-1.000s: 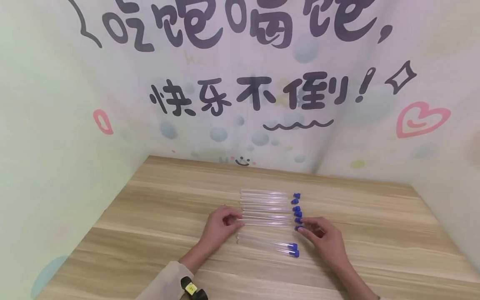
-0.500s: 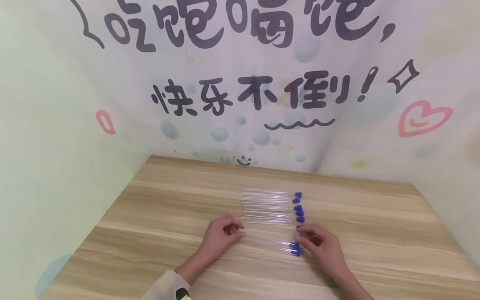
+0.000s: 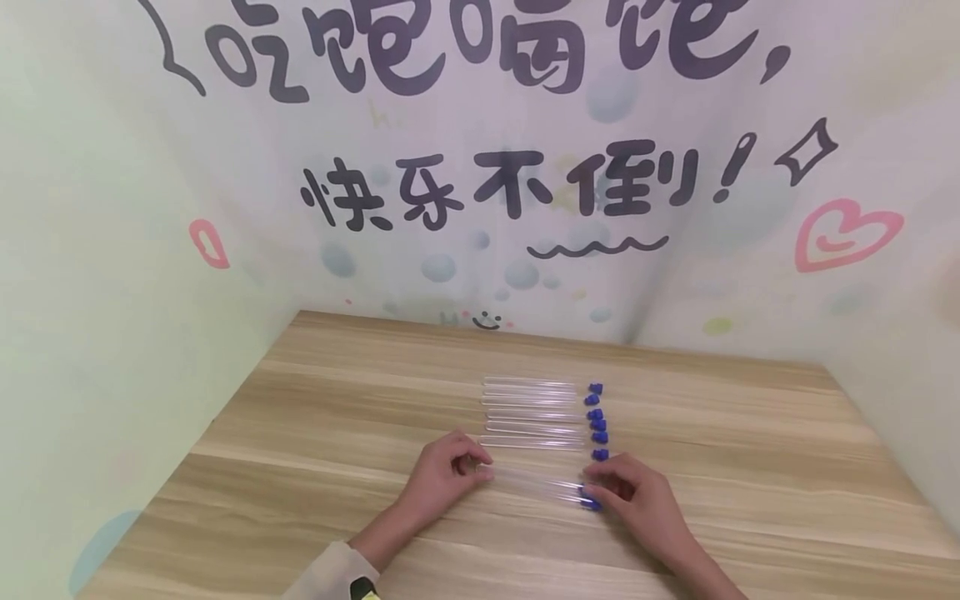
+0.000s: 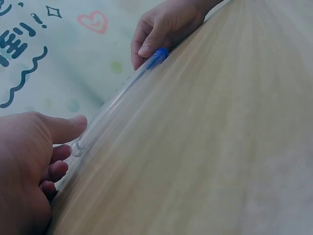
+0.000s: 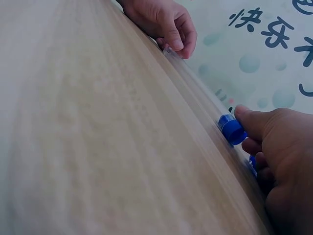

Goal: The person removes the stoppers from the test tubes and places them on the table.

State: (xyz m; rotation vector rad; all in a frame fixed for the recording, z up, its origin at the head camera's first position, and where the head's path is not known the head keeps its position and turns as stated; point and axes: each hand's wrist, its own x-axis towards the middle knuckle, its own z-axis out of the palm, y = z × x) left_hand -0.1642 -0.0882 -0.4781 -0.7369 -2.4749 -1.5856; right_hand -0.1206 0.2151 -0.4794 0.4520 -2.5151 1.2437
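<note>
Two clear test tubes with blue caps (image 3: pixel 590 505) lie side by side on the wooden table, nearest the person. At their rounded left ends my left hand (image 3: pixel 448 471) pinches with thumb and forefinger. My right hand (image 3: pixel 637 500) holds the capped ends, its thumb against a blue cap (image 5: pixel 232 129) in the right wrist view; its fingers are partly hidden behind. In the left wrist view one clear tube (image 4: pixel 115 104) runs between both hands. Beyond them lie several uncapped tubes (image 3: pixel 532 415) in a row, with several loose blue caps (image 3: pixel 597 425) off their right ends.
The wood-grain table (image 3: pixel 315 392) reaches back to a printed cloth wall (image 3: pixel 450 283) with dark lettering. Pale cloth also hangs at the left and right sides. The loose cap (image 3: pixel 600 455) nearest the person lies just beyond my right fingers.
Both hands have moved toward the person, from the uncapped row and its loose caps to the ends of the two capped tubes. The uncapped row stays nearly in place.
</note>
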